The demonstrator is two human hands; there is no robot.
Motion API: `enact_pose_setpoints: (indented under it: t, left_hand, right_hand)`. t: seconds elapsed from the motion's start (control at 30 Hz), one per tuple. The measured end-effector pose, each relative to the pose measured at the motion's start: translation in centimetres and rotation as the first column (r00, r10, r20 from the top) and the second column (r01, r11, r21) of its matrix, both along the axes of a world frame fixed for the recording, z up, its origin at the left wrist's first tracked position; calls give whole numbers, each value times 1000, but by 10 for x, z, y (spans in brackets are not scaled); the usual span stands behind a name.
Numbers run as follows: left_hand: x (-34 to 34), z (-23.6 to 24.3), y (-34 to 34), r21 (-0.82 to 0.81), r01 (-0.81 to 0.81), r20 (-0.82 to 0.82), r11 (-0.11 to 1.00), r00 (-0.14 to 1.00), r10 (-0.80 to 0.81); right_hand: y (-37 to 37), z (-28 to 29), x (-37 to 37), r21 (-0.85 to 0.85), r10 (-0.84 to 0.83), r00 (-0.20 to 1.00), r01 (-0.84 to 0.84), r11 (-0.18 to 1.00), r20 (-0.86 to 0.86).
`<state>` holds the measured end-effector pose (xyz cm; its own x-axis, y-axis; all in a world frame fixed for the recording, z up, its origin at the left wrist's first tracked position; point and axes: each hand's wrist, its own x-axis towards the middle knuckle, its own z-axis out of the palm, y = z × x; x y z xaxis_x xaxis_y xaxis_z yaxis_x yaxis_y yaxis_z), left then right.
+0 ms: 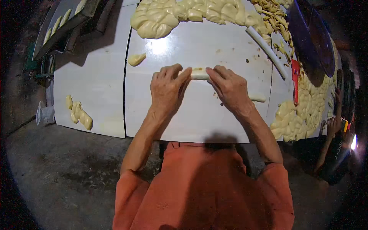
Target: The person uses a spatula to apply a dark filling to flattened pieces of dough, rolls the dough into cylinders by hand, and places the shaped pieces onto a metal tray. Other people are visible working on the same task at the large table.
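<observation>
Between my hands, near the middle of the white work surface [182,111], lies a short pale dough roll [199,76] with a brown streak along its top. My left hand [166,88] has its curled fingers and thumb closed on the roll's left end. My right hand [229,89] pinches the right end in the same way. Just right of my right wrist is another pale dough piece [257,98]. A small yellowish dough lump [136,59] sits up and left of my left hand.
Dough piles [203,11] line the back and near right [291,119]. Small strips [270,13], a white rod [266,51], a red tool [295,80] and a dark purple container [310,34] occupy the right. Trays with dough [78,19] stand back left; more lumps [78,115] lie front left.
</observation>
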<state>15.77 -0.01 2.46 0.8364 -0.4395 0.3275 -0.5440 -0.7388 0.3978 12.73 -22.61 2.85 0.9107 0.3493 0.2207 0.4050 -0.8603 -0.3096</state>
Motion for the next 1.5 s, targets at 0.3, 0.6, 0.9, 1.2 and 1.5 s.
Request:
enact_pose_setpoints:
  t: [0.3, 0.6, 0.9, 1.2, 1.5]
  left_hand:
    - [11, 5, -2, 85, 29, -67, 996, 997, -23]
    - [23, 12, 5, 8, 61, -176, 998, 983, -58]
    - [23, 21, -30, -140, 82, -248, 987, 962, -115]
    - [-8, 17, -132, -270, 308, -244, 912, 894, -375]
    - [-37, 11, -138, -142, 404, -193, 904, 884, -426]
  right_hand:
    - [3, 0, 8, 12, -41, 996, 42, 999, -73]
    - [-3, 7, 18, 100, 9, 992, 4, 995, -130]
    - [-58, 41, 24, 319, 19, 938, 99, 943, -347]
    - [-144, 55, -45, 202, -278, 802, 437, 876, -529]
    - [-144, 42, -88, 146, -239, 867, 331, 932, -438]
